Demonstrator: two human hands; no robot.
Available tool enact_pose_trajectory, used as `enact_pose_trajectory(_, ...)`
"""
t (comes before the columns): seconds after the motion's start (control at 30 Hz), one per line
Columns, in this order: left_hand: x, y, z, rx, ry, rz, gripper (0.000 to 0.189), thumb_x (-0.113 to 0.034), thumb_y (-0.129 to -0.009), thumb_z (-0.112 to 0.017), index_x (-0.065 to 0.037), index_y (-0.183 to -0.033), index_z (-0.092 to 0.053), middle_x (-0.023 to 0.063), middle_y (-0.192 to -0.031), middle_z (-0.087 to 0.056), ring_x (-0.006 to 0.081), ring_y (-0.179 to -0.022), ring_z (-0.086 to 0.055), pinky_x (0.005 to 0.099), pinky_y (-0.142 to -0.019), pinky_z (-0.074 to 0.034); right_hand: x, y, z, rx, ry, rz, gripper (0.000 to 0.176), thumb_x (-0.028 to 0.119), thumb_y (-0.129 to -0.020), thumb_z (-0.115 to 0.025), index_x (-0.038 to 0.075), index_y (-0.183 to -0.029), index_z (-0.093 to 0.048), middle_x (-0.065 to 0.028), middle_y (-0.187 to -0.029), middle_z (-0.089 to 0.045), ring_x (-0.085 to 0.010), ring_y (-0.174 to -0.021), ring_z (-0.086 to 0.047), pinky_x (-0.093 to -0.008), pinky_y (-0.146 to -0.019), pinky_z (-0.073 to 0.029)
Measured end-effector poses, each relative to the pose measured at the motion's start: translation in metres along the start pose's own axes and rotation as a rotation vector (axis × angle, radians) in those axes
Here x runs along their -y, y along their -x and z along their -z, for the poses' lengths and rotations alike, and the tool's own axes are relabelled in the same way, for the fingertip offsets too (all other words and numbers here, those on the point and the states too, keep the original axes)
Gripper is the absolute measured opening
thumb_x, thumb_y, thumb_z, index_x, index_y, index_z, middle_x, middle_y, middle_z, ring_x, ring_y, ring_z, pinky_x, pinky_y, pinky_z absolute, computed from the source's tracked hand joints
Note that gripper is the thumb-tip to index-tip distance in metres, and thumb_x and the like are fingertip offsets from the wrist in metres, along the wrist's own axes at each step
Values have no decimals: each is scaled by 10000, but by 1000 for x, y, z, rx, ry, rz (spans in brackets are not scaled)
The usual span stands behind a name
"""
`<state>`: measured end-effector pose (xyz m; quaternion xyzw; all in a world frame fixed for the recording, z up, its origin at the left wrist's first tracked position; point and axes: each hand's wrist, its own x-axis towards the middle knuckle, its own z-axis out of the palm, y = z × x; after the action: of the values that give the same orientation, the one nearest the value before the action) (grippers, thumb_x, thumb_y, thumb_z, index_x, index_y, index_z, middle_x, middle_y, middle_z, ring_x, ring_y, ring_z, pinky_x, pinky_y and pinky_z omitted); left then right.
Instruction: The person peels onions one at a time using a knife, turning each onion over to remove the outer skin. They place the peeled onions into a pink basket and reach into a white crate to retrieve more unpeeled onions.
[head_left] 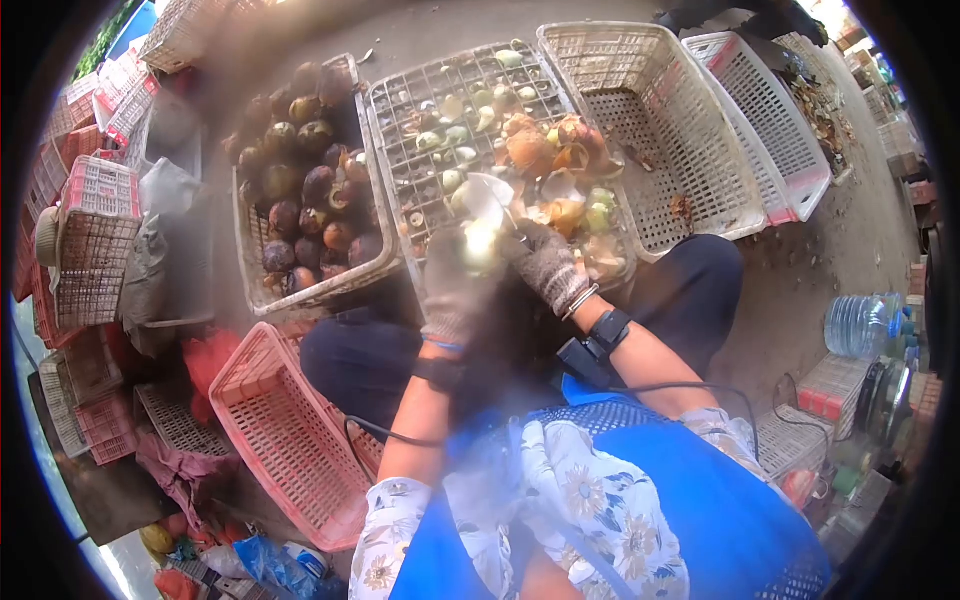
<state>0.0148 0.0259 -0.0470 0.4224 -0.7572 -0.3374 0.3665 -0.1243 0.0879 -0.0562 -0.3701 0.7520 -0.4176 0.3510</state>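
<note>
Gloved left hand point(452, 285): closed round pale fruit point(478, 243). Gloved right hand point(545, 265): against same fruit, grip unclear. Beyond: peel crate point(440, 95), dark-fruit crate point(262, 290).

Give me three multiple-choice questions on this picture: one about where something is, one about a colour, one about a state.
1. Where does the crate of dark fruit sit relative to the crate of peelings?
A) to its right
B) to its left
C) stacked on top of it

2. What colour is the empty crate by the person's left knee?
A) green
B) black
C) pink

3. How full is the white crate just right of the peelings?
A) nearly empty
B) heaped with fruit
C) packed with bottles

Answers:
1 B, the dark fruit lies left of the peelings, side by side.
2 C, its mesh is plainly pink.
3 A, only a few scraps lie on its bottom.
</note>
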Motion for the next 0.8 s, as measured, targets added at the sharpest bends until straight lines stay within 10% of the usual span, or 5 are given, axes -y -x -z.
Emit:
enact_pose_trajectory(0.07, -19, -10, 12, 141, 84, 234, 519, -200, -659, -849, -32, -1042, -541, 130, -922, -608, 255, -819, -600, 375, -787, -513, 12, -6, 6, 89, -33, -41, 426, 319, -841, -712, -28, -1084, -667, -213, -989, -702, -302, -884, -676, -371, -820, -523)
enact_pose_trajectory(0.37, -9, -2, -4, 77, -146, -155, 487, -175, -718, -815, -19, -1083, -532, 156, -967, -628, 310, -906, -632, 369, -836, -507, -6, -32, 6, 12, 147, 22, 513, 516, -857, -627, 18, -965, -692, -238, -985, -674, -413, -968, -622, -448, -858, -489)
enact_pose_trajectory(0.6, -4, 11, -4, 89, 8, 32, 467, -169, -696, -828, -41, -1045, -544, 137, -948, -611, 293, -922, -613, 371, -872, -488, -7, -57, 0, 58, 575, 0, 379, 367, -868, -570, 33, -989, -701, -231, -1055, -670, -398, -1008, -627, -431, -916, -492)
enact_pose_trajectory(0.67, -9, 25, 1, -32, -199, -263, 472, -161, -708, -826, -46, -1069, -545, 122, -976, -617, 257, -931, -615, 354, -848, -498, -12, -58, -7, 32, 527, -4, 342, 312, -841, -570, 40, -1005, -697, -226, -1063, -672, -388, -1018, -631, -422, -934, -491)
enact_pose_trajectory(0.8, 3, 33, 21, 37, 34, 67, 715, -210, -649, -887, -29, -1229, -508, 131, -1105, -612, 251, -1042, -606, 352, -922, -492, -26, -29, -25, -39, 460, 38, 333, 307, -828, -634, 37, -1015, -689, -228, -1030, -678, -382, -990, -645, -421, -886, -511)
